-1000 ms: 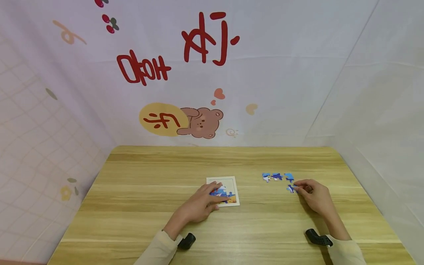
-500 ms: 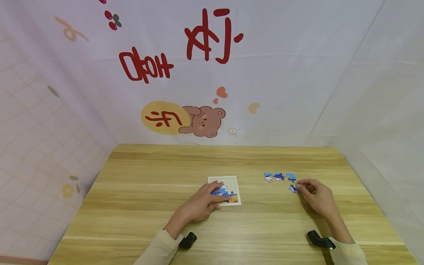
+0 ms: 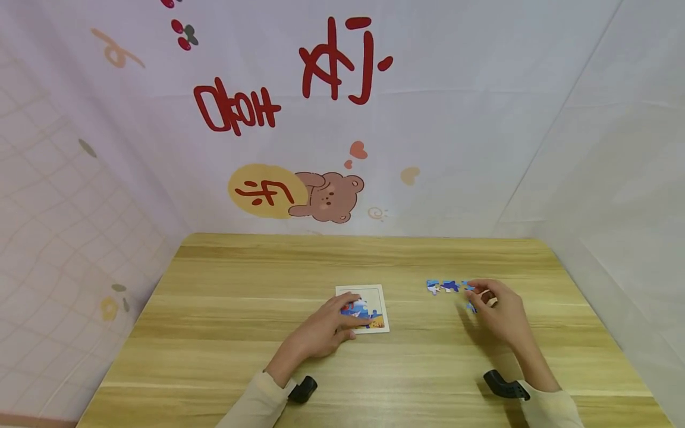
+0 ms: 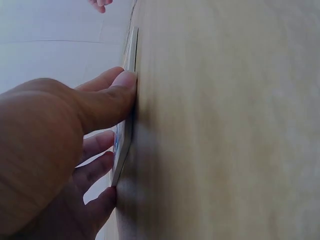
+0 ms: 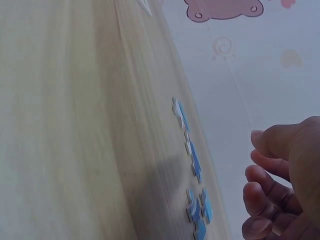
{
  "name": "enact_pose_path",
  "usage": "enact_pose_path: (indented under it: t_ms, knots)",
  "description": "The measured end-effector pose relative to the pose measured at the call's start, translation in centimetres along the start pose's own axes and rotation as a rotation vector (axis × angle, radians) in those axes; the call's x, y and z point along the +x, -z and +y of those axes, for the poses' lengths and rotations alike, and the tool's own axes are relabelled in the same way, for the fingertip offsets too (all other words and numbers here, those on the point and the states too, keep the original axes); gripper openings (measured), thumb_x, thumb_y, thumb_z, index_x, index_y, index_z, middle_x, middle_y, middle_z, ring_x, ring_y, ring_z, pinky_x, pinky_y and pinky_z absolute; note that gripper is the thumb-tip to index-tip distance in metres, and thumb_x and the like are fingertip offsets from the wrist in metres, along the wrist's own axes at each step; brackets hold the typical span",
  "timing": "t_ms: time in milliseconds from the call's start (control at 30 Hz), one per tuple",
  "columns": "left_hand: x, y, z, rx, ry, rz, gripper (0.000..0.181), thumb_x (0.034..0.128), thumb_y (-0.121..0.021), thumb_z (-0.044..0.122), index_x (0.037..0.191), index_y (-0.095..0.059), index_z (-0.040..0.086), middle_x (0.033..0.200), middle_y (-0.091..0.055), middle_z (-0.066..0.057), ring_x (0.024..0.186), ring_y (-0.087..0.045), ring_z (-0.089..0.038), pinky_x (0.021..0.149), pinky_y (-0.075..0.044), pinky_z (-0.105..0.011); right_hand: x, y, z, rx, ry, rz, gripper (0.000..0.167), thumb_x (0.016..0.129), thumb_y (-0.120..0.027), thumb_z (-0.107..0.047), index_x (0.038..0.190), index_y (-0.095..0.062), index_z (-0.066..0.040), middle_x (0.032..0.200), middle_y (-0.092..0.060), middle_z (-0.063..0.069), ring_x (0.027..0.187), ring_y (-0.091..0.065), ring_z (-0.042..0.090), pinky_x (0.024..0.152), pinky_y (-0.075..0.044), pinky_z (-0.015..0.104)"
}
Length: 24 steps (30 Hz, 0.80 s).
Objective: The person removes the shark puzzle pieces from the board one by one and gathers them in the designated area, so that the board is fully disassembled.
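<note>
"What are you seeing at the left?"

"A pale left sleeve (image 3: 254, 401) is reaching in from the near side, with a black wrist camera (image 3: 302, 389) sitting at its cuff."

"And the left hand (image 3: 321, 327)?"

"It is resting across the puzzle board (image 3: 374, 295), which is lying flat around the middle of the wooden table (image 3: 214, 309). The fingers are spreading over the board from its left side, and the thumb is touching its near edge. The hand is steadying itself there without curling round anything."

"What is the board showing?"

"Joined pieces (image 3: 360, 307) in blue and red are showing between the fingers, and an orange piece (image 3: 377, 323) is filling the near right corner. The pale base is lying bare along the far and right sides."

"Further right?"

"Four loose blue-and-white pieces are lying well apart from the board. Three are forming a far row: a left one (image 3: 433, 287), a middle one (image 3: 450, 286) and a right one (image 3: 467, 285). The fourth piece (image 3: 471, 307) is lying nearer, just below the right one."

"And the right hand (image 3: 500, 309)?"

"It is hovering beside those last two, fingers bending loosely, thumb and index tips almost meeting. It is gripping nothing; the right wrist view is showing all four pieces on the table."
</note>
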State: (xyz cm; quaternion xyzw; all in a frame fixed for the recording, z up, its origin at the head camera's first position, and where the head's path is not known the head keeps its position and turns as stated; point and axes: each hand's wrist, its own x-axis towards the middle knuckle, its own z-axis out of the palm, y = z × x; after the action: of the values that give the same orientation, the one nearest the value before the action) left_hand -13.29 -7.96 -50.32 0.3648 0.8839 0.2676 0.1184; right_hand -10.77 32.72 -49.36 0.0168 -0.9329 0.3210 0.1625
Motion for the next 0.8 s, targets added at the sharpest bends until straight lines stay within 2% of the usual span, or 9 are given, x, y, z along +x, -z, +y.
enact_pose_path:
  t_ms: [167,367,633,800]
  knots:
    - [0.0,0.3,0.2,0.017,0.009,0.013,0.04,0.0989,-0.069,0.026,0.137,-0.066,0.035,0.163,-0.037,-0.01,0.154,-0.032,-0.031,0.124,-0.034,-0.052,0.3,-1.1,-0.9,0.023,0.041,-0.018,0.019,0.095,-0.074,-0.013,0.111,-0.074,-0.004,0.092,-0.068,0.005,0.073,-0.058,-0.003,0.057,-0.048,0.019]
    - [0.0,0.6,0.3,0.083,0.026,0.034,0.04,0.0964,-0.073,0.029,0.136,-0.068,0.034,0.16,-0.041,-0.012,0.155,-0.03,-0.035,0.124,-0.034,-0.052,0.6,-2.4,-2.2,0.069,0.059,-0.041,0.018,0.093,-0.076,-0.01,0.109,-0.074,-0.002,0.09,-0.068,0.005,0.07,-0.058,0.0,0.056,-0.047,0.019]
    - [-0.7,0.4,0.6,0.128,0.06,0.006,0.044,0.1023,-0.063,0.033,0.145,-0.058,0.04,0.166,-0.034,-0.01,0.157,-0.024,-0.036,0.126,-0.029,-0.054,0.9,-4.0,-3.8,0.117,0.077,-0.098,0.019,0.094,-0.074,-0.012,0.112,-0.074,-0.004,0.09,-0.068,0.002,0.071,-0.061,0.004,0.058,-0.05,0.021]
    - [-0.9,0.4,0.6,0.156,0.053,0.009,0.044,0.1044,-0.06,0.03,0.147,-0.056,0.039,0.167,-0.035,-0.008,0.158,-0.025,-0.034,0.126,-0.029,-0.053,1.0,-5.4,-5.0,0.131,0.099,-0.13,0.021,0.093,-0.076,-0.012,0.113,-0.074,-0.005,0.09,-0.067,-0.001,0.072,-0.062,0.006,0.059,-0.051,0.021]
